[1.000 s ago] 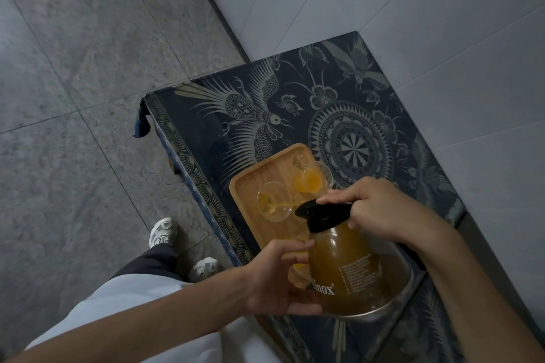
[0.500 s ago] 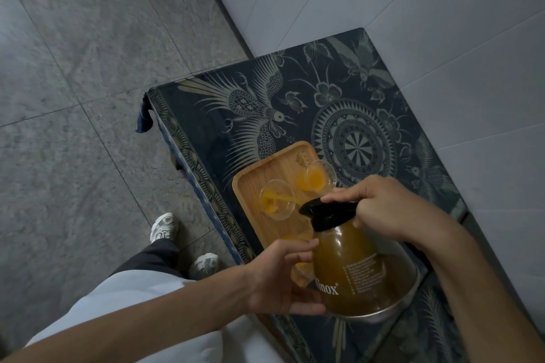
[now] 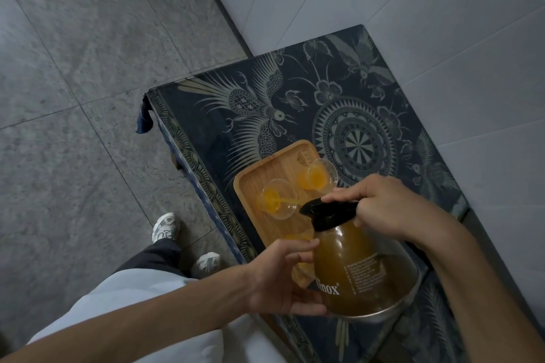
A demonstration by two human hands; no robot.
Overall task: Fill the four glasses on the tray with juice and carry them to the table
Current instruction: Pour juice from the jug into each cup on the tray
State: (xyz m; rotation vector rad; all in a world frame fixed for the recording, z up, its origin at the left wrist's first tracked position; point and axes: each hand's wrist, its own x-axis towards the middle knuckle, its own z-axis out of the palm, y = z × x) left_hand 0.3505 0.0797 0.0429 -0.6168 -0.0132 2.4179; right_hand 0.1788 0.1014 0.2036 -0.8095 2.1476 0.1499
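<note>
A glass jug (image 3: pixel 354 271) of amber juice with a black lid is tilted over a wooden tray (image 3: pixel 265 169). My right hand (image 3: pixel 380 206) grips the jug at its lid and handle. My left hand (image 3: pixel 283 277) is pressed against the jug's lower side. A thin stream of juice runs from the spout into a clear glass (image 3: pixel 278 199) at the tray's left. A second glass (image 3: pixel 317 175) at the tray's far right holds orange juice. A third glass (image 3: pixel 295 236) with juice shows partly behind my left hand; anything more on the tray is hidden by the jug.
The tray lies on a low table covered by a dark blue patterned cloth (image 3: pixel 295 103), set against a white tiled wall (image 3: pixel 427 9). Grey floor tiles (image 3: pixel 88 68) spread to the left. My white shoes (image 3: pixel 166 227) stand close to the table's left edge.
The juice level in the left glass has risen as the pouring goes on. The jug and both hands have stayed nearly where they were.
</note>
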